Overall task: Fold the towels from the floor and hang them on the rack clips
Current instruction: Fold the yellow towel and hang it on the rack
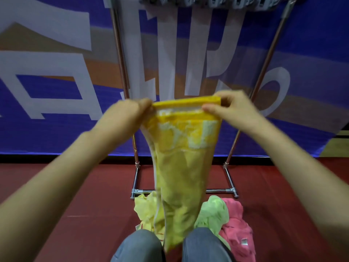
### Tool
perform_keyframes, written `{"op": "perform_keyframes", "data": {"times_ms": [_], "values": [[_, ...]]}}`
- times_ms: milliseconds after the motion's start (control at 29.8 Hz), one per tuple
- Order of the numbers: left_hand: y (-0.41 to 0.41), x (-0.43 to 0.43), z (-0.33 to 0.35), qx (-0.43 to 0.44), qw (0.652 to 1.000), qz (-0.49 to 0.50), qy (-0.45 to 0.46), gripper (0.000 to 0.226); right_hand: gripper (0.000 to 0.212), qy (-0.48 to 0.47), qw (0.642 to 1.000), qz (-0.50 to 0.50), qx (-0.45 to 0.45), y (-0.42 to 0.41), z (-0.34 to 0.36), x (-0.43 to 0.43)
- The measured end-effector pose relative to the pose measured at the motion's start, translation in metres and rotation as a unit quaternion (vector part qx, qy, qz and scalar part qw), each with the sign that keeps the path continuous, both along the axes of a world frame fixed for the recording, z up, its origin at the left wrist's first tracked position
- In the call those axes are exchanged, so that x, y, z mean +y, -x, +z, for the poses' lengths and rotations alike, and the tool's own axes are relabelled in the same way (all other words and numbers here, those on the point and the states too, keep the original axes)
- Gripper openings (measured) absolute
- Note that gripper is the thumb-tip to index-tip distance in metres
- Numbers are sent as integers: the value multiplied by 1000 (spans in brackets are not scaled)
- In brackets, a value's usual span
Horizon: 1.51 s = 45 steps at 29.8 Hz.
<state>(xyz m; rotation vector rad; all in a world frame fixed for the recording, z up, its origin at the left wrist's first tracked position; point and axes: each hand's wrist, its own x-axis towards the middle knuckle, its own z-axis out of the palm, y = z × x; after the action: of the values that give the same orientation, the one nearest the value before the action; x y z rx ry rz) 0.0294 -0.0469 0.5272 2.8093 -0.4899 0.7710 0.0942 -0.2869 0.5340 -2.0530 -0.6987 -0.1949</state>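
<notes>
Knees (171, 246) in grey trousers sit lowest. Between them hangs the yellow towel (179, 167), its top edge pinched shut by the left hand (130, 112) and right hand (228, 108) before the rack (122, 59). Green towel (213, 212) and pink towel (236, 229) lie on the floor (75, 195).

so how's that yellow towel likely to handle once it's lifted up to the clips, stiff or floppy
Probably floppy: the yellow towel hangs limp from the left hand and right hand, narrowing below. It seems light, since fingertip pinches at the top hem hold it. It will likely sag or unfold if one corner is released.
</notes>
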Motion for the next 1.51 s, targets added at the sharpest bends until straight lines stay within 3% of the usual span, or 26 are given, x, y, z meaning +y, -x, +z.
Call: {"op": "perform_keyframes", "data": {"times_ms": [67, 302, 436, 739, 839, 906, 1074, 1175, 1242, 1410, 1511], "values": [[-4, 0, 24, -48, 999, 8, 19, 30, 16, -45, 998, -14, -29, -2, 22, 0], [-3, -7, 37, -33, 995, 22, 88, 25, 19, -65, 997, -46, -22, 3, 24, -3], [0, -11, 24, 47, 979, -1, 198, 19, 28, -78, 996, -54, 2, 5, 6, -2], [-1, -28, -27, 212, 888, 47, 405, 20, 27, -133, 981, -78, 116, 26, -51, 25], [4, -39, -41, 255, 867, 53, 424, 22, 21, -121, 982, -40, 142, 44, -70, 42], [7, -43, -47, 270, 858, 58, 433, 24, 4, -109, 981, 5, 161, 56, -77, 52], [17, -40, -49, 306, 848, 54, 430, 51, 32, -55, 971, 96, 212, 68, -86, 52], [21, -33, -51, 313, 879, 24, 358, 29, 49, 2, 970, 133, 205, 69, -92, 52], [23, -29, -51, 314, 887, 2, 337, 19, 55, -19, 965, 136, 224, 68, -96, 49], [30, -22, -47, 330, 886, -61, 319, 13, 37, -195, 962, 27, 186, 55, -101, 32], [32, -17, -44, 326, 887, -74, 318, 14, 20, -95, 972, 66, 207, 46, -97, 34]]}}
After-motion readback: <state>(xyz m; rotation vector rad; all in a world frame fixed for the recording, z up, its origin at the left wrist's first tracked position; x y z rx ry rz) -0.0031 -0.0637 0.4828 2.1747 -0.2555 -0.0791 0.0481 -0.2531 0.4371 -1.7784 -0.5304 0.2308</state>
